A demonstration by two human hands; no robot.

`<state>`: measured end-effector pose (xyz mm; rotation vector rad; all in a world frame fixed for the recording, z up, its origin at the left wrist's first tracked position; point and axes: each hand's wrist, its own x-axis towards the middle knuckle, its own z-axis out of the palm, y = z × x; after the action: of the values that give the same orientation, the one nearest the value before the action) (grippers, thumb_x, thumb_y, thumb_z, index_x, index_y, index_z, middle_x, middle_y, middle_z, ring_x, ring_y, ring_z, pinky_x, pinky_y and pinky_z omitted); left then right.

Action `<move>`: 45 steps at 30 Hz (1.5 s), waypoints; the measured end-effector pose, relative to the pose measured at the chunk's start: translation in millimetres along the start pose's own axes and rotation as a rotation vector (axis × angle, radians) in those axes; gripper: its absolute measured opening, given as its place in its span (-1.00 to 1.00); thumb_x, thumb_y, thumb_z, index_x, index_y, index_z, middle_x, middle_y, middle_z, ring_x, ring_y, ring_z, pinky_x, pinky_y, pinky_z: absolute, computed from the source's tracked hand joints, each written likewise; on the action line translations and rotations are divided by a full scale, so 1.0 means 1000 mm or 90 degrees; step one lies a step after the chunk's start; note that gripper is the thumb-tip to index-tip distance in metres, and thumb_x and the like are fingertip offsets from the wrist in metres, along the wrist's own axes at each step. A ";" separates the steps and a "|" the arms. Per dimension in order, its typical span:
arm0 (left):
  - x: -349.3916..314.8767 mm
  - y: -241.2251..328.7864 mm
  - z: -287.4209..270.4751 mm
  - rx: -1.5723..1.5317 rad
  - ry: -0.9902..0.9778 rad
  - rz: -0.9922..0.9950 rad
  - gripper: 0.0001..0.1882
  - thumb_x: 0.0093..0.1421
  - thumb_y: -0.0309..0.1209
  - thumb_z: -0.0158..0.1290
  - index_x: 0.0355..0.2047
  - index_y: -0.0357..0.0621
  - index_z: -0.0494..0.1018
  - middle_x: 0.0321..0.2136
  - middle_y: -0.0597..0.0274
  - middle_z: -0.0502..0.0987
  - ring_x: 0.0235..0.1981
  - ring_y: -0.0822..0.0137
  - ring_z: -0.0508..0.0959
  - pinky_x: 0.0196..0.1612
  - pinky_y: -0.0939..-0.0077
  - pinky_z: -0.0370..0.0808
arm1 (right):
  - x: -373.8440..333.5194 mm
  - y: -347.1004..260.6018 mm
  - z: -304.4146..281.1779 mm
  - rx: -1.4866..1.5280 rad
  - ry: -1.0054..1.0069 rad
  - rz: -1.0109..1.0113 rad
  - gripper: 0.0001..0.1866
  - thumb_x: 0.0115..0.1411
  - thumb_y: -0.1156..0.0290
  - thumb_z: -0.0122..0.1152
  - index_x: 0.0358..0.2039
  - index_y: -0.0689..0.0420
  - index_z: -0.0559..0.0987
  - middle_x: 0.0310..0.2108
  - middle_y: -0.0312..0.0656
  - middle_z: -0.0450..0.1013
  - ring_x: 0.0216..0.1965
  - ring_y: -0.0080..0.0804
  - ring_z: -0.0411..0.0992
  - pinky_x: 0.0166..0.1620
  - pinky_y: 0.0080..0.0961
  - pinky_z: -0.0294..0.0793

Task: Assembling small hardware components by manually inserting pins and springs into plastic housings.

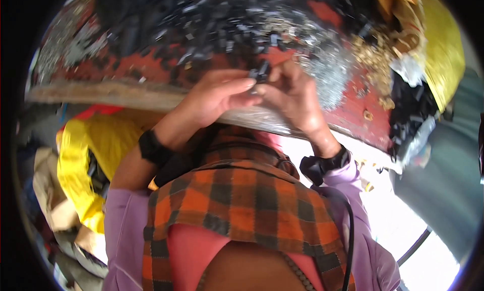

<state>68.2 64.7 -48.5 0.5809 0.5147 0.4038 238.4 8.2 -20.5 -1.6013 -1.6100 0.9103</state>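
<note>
**Both hands on one tiny black part, right at the table edge**

So here's where you are: your left hand (pixel 214 97) and right hand (pixel 295 97) meet just above the near edge of the red table (pixel 151 64), and both are pinching the same small black part (pixel 261 73). Left fingertips are pressed together on its lower side, and the right thumb and fingers close on it from the other side. It's small and a bit blurred, so I can't tell exactly what shape it is or whether it's one piece or two held together.

Handling-wise, my guess is it's light, stiff plastic, hardly any weight. That makes it easy to lift but easy to flick away too, and if it drops into the heap of black parts (pixel 222 24) spread over the table behind your hands, good luck finding that one again. I'd keep to a fingertip grip across its short sides, not a full-hand squeeze, since it looks too small for anything else.

Other stuff around: a pile of shiny metal bits (pixel 327 64) sits just beyond your right hand, and brass-coloured bits (pixel 375 56) lie further right beside a yellow bag (pixel 443 54). There's a yellow cloth (pixel 96 155) down by your left elbow. A dark band sits on each wrist.
</note>
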 end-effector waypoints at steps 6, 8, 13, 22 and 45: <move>0.008 0.006 -0.006 0.006 0.028 0.008 -0.74 0.13 -0.43 -0.09 -0.20 -0.32 0.35 -0.33 0.08 0.48 -0.37 0.38 0.50 -0.32 0.67 0.47 | -0.016 0.037 -0.070 -0.172 0.177 0.067 -0.73 -0.13 0.38 0.28 -0.47 0.20 0.40 -0.55 -0.18 0.33 -0.55 -0.44 0.33 -0.51 -0.52 0.33; 0.010 0.005 -0.006 0.002 0.055 0.019 -0.73 0.13 -0.42 -0.09 -0.18 -0.32 0.34 -0.31 0.07 0.48 -0.37 0.39 0.50 -0.34 0.69 0.47 | -0.036 0.068 -0.112 -0.424 0.337 0.085 -0.72 -0.12 0.34 0.28 -0.44 0.20 0.42 -0.50 -0.14 0.33 -0.53 -0.35 0.33 -0.49 -0.46 0.34; 0.019 0.008 -0.003 0.008 0.036 0.026 -0.73 0.13 -0.41 -0.09 -0.20 -0.32 0.34 -0.31 0.07 0.47 -0.37 0.40 0.50 -0.33 0.70 0.46 | -0.091 0.147 -0.165 -0.643 0.416 0.169 -0.84 -0.04 0.37 0.16 -0.46 0.16 0.44 -0.44 -0.12 0.33 -0.48 -0.20 0.35 -0.41 -0.35 0.35; 0.013 0.002 -0.006 -0.003 0.039 0.037 -0.75 0.14 -0.40 -0.10 -0.22 -0.30 0.35 -0.30 0.10 0.47 -0.36 0.41 0.49 -0.32 0.69 0.45 | -0.085 0.135 -0.152 -0.503 0.359 0.179 -0.85 0.00 0.44 0.08 -0.37 0.15 0.45 -0.42 -0.07 0.38 -0.38 -0.11 0.36 -0.35 -0.31 0.36; -0.017 0.004 -0.012 -0.022 -0.001 -0.033 -0.74 0.10 -0.35 -0.03 -0.27 -0.28 0.39 -0.38 0.16 0.48 -0.38 0.37 0.51 -0.34 0.63 0.47 | -0.007 -0.009 -0.018 0.003 -0.027 -0.191 -0.59 -0.11 0.47 0.24 -0.19 0.24 0.40 -0.38 -0.22 0.40 -0.41 -0.46 0.38 -0.31 -0.59 0.40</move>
<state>46.9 63.9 -48.9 0.5333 0.5192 0.3625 249.5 1.5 -3.6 -1.2976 -1.8156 0.7900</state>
